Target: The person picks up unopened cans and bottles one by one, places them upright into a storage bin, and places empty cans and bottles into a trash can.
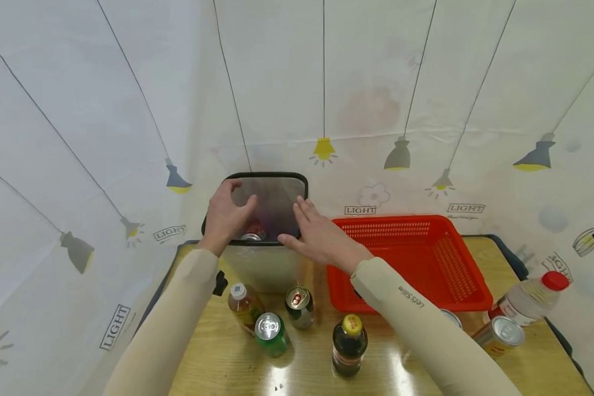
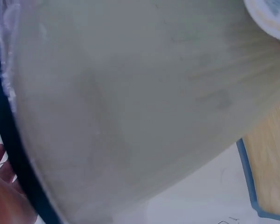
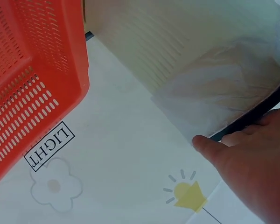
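- Red: one basket (image 1: 425, 258) on the surface (image 1: 307, 368).
- One bin (image 1: 267, 264); left hand (image 1: 226, 215) grips its rim, right hand (image 1: 322, 236) rests flat, fingers straight.
- Three bottles, about four cans.

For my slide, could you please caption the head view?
Both hands, left hand and right hand, at the rim of a lined bin beside a red basket.

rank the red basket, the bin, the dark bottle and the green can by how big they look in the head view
1. red basket
2. bin, partly covered by both hands
3. dark bottle
4. green can

The bottle and can sit nearer the camera than the bin, so their looks flatter them slightly.
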`<state>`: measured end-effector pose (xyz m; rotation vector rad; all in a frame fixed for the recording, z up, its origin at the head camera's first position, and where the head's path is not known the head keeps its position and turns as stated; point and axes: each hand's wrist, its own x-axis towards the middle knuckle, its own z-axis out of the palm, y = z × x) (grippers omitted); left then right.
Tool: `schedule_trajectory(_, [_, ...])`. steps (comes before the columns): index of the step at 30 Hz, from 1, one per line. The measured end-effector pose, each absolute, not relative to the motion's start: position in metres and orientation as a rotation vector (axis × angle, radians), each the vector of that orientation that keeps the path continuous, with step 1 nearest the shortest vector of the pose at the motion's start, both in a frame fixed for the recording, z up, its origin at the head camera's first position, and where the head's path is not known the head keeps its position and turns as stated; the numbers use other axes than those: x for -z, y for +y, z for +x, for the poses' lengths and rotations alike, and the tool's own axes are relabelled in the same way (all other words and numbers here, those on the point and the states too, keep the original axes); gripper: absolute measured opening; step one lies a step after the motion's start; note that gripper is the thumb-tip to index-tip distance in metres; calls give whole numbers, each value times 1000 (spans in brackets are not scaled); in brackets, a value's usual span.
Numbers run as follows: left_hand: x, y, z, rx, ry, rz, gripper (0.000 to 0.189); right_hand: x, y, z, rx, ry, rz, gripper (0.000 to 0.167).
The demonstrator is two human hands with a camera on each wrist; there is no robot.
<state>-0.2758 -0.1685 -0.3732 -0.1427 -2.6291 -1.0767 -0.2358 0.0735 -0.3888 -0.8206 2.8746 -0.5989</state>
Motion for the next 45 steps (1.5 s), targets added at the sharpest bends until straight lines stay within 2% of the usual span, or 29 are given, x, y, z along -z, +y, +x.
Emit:
schedule_trajectory(9, [370, -168, -247, 1061, -2382, -435, 52, 378, 106, -229, 853, 2877, -866, 92])
schedule_trajectory(17, [368, -166, -217, 975, -2235, -649, 51, 355, 144, -202, 1120, 2945, -724, 78])
schedule_trajectory(23, [374, -148, -198, 952, -2084, -824, 54, 356, 166, -181, 1144, 2992, -694, 72])
schedule_trajectory(39, [423, -97, -172, 796, -2053, -1310, 44, 388, 203, -137, 1337, 3062, -631, 63])
schedule_trajectory(45, [465, -67, -164, 805, -2287, -1257, 34, 405, 212, -126, 1408, 3071, -609, 60])
